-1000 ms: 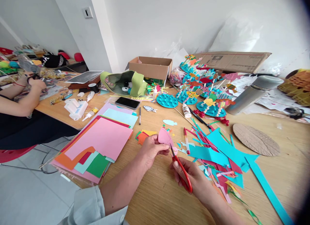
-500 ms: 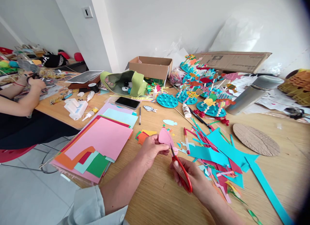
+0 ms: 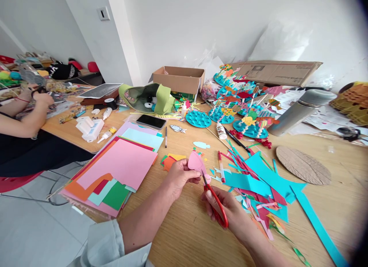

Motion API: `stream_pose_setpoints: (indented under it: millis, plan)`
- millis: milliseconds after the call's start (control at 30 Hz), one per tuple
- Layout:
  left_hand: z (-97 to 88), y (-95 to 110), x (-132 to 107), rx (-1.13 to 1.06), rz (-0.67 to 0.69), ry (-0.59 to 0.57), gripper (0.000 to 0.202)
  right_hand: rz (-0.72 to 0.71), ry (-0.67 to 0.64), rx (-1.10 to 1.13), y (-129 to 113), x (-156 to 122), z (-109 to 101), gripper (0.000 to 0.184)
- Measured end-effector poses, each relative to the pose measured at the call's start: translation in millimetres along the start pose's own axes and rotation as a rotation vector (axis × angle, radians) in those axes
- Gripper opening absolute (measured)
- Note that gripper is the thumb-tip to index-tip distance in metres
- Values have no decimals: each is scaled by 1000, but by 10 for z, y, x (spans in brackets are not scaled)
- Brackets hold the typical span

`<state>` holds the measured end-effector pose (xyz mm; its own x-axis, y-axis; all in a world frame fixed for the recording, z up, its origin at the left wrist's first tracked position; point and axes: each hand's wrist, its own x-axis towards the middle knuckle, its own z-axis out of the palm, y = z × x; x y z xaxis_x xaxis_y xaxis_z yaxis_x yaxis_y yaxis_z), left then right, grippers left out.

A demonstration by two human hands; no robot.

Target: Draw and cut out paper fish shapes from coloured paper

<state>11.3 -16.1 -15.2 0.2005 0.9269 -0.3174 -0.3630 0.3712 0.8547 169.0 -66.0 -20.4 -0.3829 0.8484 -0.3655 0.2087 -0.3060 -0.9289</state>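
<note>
Gripping a curved pink paper shape (image 3: pixel 195 161) between thumb and fingers, the person's left hand (image 3: pixel 181 178) holds it up above the near part of the wooden table (image 3: pixel 184 240); the person's right hand (image 3: pixel 222 207) is closed around red-handled scissors (image 3: pixel 217 207), their metal blades (image 3: pixel 205 179) touching the shape's lower edge; a loose heap of turquoise and red paper scraps (image 3: pixel 255 182) lies just right of the hands; a stack of pink, orange and green card sheets (image 3: pixel 120 171) lies to their left; a red-capped marker (image 3: pixel 220 166) lies just beyond the scissors; farther off, teal studded discs (image 3: pixel 198 119) sit among paper fish on sticks, beside a black smartphone (image 3: pixel 151 121) and an open brown cardboard box (image 3: pixel 179 79); an oval corrugated cardboard piece (image 3: pixel 303 165) lies right; at far left, a seated co-worker's hands (image 3: pixel 43 99) are closed around something too small to tell.
</note>
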Motion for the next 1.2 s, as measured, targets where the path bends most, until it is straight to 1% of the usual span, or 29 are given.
stream_pose_setpoints:
  millis: [267,533,667,967,1200]
  plan:
    - [-2,-11,11,-21,-30,6,29,-9,3,2,36,14,9,48]
    - [11,16,-8,-6,-18,-47,29,6,34,37,-27,-14,24,50]
    - [7,17,-11,-16,-4,-31,31,-8,27,26,-38,-17,21,50]
    - [0,7,-7,22,18,-34,29,5,12,23,-3,-6,14,49]
    - [14,10,-16,13,10,-34,30,-2,-4,49,-15,-7,22,50]
